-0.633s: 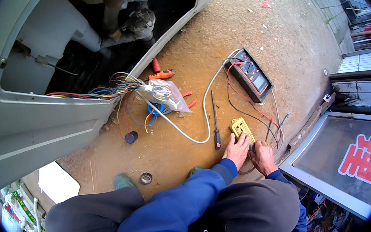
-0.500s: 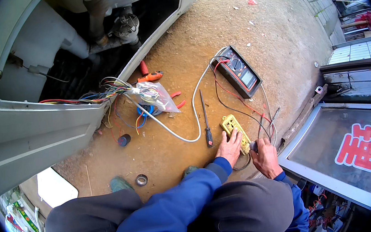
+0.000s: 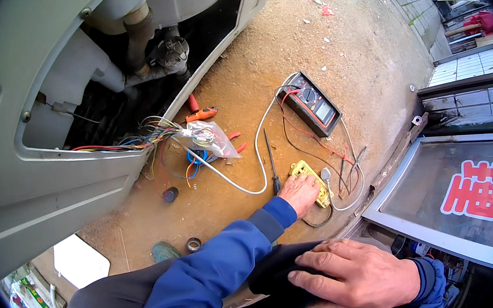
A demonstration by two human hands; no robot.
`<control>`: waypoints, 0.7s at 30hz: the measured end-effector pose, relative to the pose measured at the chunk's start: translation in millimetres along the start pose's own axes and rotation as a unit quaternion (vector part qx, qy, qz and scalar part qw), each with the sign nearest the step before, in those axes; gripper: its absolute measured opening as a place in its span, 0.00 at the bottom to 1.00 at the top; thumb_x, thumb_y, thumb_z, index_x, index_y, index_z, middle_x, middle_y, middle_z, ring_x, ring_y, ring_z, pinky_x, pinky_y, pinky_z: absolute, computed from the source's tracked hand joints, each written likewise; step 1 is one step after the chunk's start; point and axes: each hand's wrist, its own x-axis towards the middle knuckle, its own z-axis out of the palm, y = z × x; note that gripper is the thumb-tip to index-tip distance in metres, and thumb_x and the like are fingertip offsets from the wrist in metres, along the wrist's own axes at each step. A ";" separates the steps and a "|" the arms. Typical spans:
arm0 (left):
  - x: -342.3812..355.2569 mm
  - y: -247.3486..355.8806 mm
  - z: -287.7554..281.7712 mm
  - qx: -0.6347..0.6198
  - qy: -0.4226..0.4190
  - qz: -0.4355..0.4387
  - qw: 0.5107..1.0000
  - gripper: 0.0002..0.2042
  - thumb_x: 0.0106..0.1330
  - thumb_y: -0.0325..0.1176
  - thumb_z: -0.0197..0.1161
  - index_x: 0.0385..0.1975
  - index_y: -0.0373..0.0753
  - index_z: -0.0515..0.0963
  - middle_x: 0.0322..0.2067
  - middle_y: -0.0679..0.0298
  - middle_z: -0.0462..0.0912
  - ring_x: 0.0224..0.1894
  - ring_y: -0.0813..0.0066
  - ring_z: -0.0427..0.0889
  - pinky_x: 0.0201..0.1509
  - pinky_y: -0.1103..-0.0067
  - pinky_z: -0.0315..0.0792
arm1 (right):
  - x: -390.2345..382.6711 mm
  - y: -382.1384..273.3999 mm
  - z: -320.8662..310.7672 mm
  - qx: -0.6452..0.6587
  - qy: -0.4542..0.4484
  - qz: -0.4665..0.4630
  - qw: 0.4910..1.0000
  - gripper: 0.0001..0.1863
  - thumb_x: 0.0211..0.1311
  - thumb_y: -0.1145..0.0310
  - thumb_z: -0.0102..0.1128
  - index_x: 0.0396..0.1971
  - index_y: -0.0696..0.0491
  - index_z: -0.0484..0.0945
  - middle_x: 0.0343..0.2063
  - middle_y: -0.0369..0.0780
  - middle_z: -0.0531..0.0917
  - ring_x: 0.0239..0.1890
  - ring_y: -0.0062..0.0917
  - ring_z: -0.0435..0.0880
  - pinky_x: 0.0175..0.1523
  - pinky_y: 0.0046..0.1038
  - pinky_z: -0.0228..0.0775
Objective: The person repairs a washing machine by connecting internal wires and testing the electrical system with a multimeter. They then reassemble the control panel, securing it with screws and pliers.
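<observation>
My left hand [image 3: 301, 195] rests with curled fingers on a yellow power strip [image 3: 324, 197] on the ground, partly covering its sockets. A grey plug [image 3: 325, 174] on a pale cable lies just right of the strip, out of its sockets. My right hand [image 3: 354, 276] is over my right thigh, fingers spread, with nothing in it. A long screwdriver [image 3: 273, 163] lies left of the strip. Beyond it sits a multimeter [image 3: 311, 104] with red and black leads.
At left stands a pale machine casing [image 3: 50, 206], opened, with a wire bundle [image 3: 134, 143] coming out. Near it lie red-handled pliers [image 3: 235, 149], an orange-handled tool [image 3: 201, 114] and a black tape roll [image 3: 193, 244]. A glazed framed panel [image 3: 421, 175] is at right.
My right hand has left the grey plug at the strip's end and drawn back over my thigh. The plug now lies beside the strip. My left hand stays on the strip, fingers more curled.
</observation>
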 end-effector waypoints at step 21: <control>-182.0 151.2 -300.5 0.002 0.015 -0.288 0.958 0.15 0.56 0.31 0.70 0.45 0.39 0.82 0.64 0.52 0.73 0.62 0.46 0.75 0.62 0.62 0.74 | -1.1 -85.9 55.1 -0.135 0.022 0.162 0.977 0.04 0.54 0.70 0.60 0.27 0.54 0.80 0.28 0.44 0.83 0.35 0.37 0.83 0.42 0.37 0.72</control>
